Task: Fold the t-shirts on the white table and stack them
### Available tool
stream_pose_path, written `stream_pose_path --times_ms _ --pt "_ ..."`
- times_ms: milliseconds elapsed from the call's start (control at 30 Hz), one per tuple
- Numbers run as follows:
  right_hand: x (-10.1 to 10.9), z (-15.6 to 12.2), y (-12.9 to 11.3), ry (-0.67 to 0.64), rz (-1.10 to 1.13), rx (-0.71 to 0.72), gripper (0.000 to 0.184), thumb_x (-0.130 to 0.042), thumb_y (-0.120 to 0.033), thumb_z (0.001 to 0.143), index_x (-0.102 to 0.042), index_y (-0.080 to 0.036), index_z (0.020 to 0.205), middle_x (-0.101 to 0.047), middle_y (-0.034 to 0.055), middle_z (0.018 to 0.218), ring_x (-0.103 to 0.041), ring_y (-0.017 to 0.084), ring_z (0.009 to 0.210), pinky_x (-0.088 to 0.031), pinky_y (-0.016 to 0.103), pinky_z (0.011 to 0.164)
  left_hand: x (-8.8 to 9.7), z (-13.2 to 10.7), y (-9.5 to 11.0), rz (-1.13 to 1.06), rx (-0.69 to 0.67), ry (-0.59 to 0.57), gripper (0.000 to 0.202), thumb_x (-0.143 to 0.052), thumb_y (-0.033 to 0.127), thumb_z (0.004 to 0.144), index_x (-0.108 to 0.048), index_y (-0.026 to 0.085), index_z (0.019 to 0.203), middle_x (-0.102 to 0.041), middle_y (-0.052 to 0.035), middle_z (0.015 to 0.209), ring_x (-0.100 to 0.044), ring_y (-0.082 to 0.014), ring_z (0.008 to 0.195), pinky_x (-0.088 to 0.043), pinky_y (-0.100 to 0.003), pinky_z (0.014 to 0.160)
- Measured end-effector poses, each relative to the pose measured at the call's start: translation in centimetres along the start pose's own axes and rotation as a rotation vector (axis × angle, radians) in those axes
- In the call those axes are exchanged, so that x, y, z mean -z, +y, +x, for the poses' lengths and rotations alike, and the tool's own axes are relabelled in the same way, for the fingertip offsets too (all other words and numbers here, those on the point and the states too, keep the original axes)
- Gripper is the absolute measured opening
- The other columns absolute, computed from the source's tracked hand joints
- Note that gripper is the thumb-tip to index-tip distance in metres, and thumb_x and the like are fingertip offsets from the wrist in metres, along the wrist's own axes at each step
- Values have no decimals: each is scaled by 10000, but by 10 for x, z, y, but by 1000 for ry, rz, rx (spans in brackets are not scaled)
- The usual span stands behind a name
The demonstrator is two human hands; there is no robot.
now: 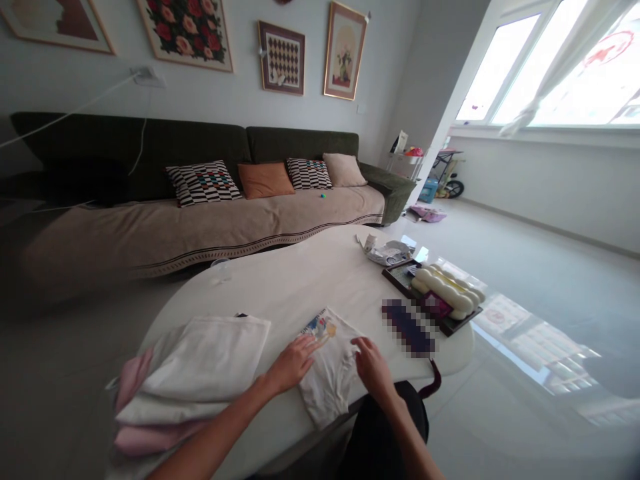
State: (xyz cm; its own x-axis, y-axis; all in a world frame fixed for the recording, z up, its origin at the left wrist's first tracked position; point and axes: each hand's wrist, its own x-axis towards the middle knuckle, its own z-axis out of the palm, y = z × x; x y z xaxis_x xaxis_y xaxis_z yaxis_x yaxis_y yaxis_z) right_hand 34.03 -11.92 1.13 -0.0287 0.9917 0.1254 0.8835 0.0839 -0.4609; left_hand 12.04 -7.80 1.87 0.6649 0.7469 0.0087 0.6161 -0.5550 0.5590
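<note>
Printed white garment (pixel 327 363) at the table's (pixel 295 277) near edge

Head view: the left hand (pixel 294 363) rests on its left side, fingers loosely extended — the right hand (pixel 373 367) bends its fingers at the right side; whether they pinch cloth, I cannot tell. Folded clothes (pixel 205 360) lie on the table's left end — a dark tray (pixel 453 327) toward its right edge.

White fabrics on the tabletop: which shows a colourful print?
The white cloth garment between left hand and right hand; the white and pink cloth pile shows none.
</note>
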Motion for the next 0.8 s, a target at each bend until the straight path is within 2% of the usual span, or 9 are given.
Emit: stream_pose_path --times_ms 67,133,233,300,467,567,667,800 --pt "-27 -11 -36 -39 14 62 337 -382 -101 773 -546 -217 1043 -559 65 1059 -500 182 989 -376 269 860 -6 23 -15 89 66 3 433 -367 299 856 -409 258 1285 -363 -56 1376 -248 -226 1287 -238 -440 1024" --pt "-53 -25 -66 -81 21 111 313 -456 -168 776 -547 -256 1063 -568 45 1054 -510 198 961 -396 291 836 -11 37 -26 143 116 -54 434 -361 319 859 -389 299 1292 -331 -41 1395 -231 -246 1293 -228 -504 1003" --pt "-76 -41 -80 -106 12 135 302 -515 -232 778 -539 -265 1077 -560 54 1088 -498 226 982 -387 344 846 -16 37 -34 190 122 -51 405 -347 356 869 -403 348 1270 -359 -17 1381 -267 -261 1270 -157 -577 992" --pt "-73 -45 -71 -130 -16 154 228 -482 -250 817 -551 -274 1032 -568 41 1077 -499 215 985 -362 363 873 -17 27 -37 224 117 6 392 -357 373 867 -432 349 1251 -401 -18 1353 -284 -272 1252 -102 -589 999" --pt "-38 -28 -26 -213 -147 196 168 -393 -265 876 -560 -266 885 -602 -10 938 -521 167 943 -271 403 947 -19 -3 -33 307 136 132 374 -360 354 872 -497 281 1212 -524 -59 1220 -365 -277 1164 -12 -584 1010" --pt "-24 -6 1 -203 -193 138 180 -388 -234 869 -565 -232 839 -606 20 900 -527 179 936 -230 434 965 -27 -17 -16 296 111 137 384 -336 372 879 -503 252 1203 -564 -68 1133 -400 -268 1111 9 -595 1006" --pt "-19 20 23 -188 -240 66 159 -409 -180 839 -565 -206 864 -603 64 953 -499 204 1019 -175 469 988 -45 -23 8 236 67 111 419 -340 452 862 -488 276 1212 -562 -67 1107 -380 -276 1129 -9 -602 1008" --pt "-15 49 38 -175 -267 -9 253 -420 -128 801 -530 -204 1015 -533 83 1173 -309 220 1236 -182 493 987 -72 -15 33 134 61 54 473 -383 530 818 -458 326 1238 -491 -75 1197 -330 -300 1179 -146 -571 1006"
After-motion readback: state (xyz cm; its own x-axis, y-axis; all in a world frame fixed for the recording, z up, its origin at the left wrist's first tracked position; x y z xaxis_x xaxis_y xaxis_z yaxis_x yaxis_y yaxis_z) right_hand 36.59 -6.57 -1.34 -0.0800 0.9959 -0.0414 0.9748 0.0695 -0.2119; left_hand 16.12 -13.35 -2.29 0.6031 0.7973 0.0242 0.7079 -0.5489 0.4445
